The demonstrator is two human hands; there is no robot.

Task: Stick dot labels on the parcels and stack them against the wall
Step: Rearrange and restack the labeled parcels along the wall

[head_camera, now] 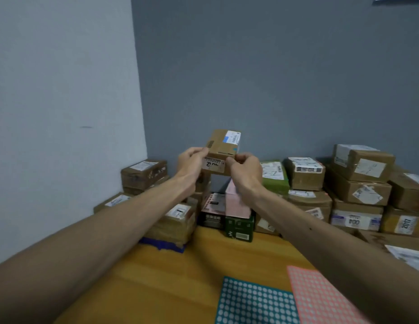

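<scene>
A small brown cardboard parcel [221, 148] with a white and blue label is held up in front of the grey wall, above the stacked parcels. My left hand [191, 163] grips its left near edge. My right hand [244, 168] pinches its right near edge. Below the parcel stand a pink box [234, 203], a dark box [212, 211] and a green box [240, 228]. Two dot label sheets lie on the wooden table [157, 272] near me, a teal sheet [255, 302] and a pink sheet [320, 295].
Brown parcels are stacked against the wall at the left [143, 174] and at the right [362, 181]. A green parcel [274, 178] sits beside the right stack. Blue tape [164, 244] shows under the near left parcel. A flat parcel [402, 249] lies at the right edge.
</scene>
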